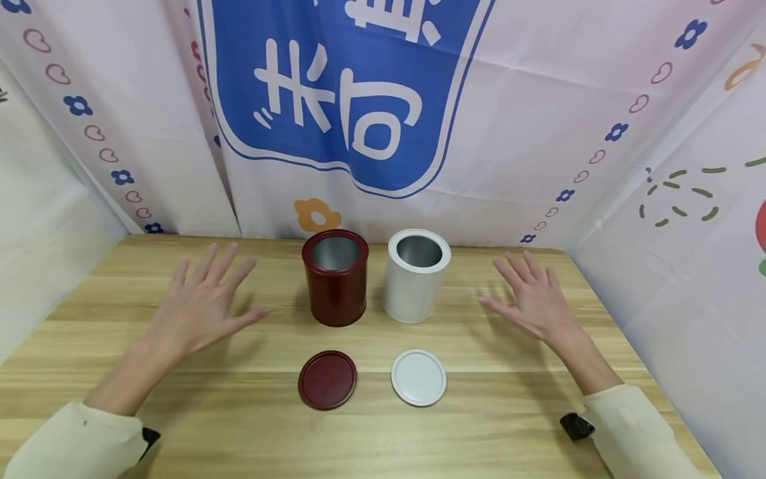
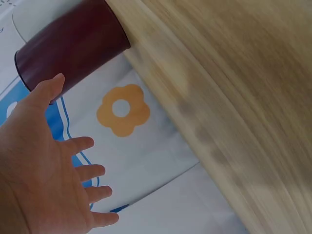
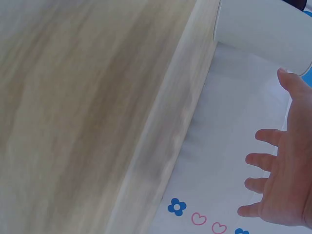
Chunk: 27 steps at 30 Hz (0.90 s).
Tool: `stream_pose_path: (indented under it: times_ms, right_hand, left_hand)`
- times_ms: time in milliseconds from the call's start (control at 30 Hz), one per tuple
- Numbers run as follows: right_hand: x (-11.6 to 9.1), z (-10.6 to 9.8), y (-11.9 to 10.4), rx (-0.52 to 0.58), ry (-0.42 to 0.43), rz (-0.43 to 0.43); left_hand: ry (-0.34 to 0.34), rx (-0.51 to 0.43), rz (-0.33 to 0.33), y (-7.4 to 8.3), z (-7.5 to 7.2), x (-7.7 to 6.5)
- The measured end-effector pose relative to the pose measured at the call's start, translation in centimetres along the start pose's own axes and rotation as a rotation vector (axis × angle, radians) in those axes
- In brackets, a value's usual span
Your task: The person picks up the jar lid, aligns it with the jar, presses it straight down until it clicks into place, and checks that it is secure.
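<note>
Two round tins without lids stand upright side by side near the back of the table: a dark red tin [image 1: 337, 293] and, to its right, a white tin [image 1: 409, 293]. In front of the red one lies a dark red lid [image 1: 327, 380]; a white lid [image 1: 419, 377] lies before the white one. My left hand [image 1: 200, 303] hovers left of the red tin with fingers spread, holding nothing. On the other side, my right hand [image 1: 535, 303] is likewise spread and bare, right of the white tin. Both wrist views show each hand apart from the table.
The wooden table [image 1: 239, 426] backs onto a printed cloth [image 1: 503, 166] with a blue panel and an orange flower. White cloth walls [image 1: 676, 266] rise at the left and right sides. The tins stand close to the back cloth.
</note>
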State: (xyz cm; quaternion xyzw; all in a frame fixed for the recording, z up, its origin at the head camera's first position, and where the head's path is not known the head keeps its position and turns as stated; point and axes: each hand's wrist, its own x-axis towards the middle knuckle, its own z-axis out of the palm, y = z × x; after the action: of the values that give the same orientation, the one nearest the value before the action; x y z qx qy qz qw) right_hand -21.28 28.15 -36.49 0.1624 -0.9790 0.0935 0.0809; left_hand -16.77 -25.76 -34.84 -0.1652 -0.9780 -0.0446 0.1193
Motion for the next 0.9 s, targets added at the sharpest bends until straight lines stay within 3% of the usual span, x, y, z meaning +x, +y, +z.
stream_pose_path:
  times_ms: [267,500,700,900]
  right_hand:
    - [0.1,0.2,-1.2,0.043,0.029,-0.056]
    - [-0.2,0.1,-2.8,0.235,0.026,-0.069]
    - [-0.3,-0.1,-4.3,0.415,0.027,-0.069]
    - [-0.6,0.2,-6.2,0.609,0.002,-0.016]
  left_hand:
    - [-0.001,0.015,0.031,0.9,-0.2,0.0]
    - [-0.055,-0.021,0.057,2.0,-0.6,-0.1]
    - [-0.048,-0.146,0.097,2.8,-0.8,-0.3]
    - [-0.071,-0.366,0.098,3.6,-0.6,-0.1]
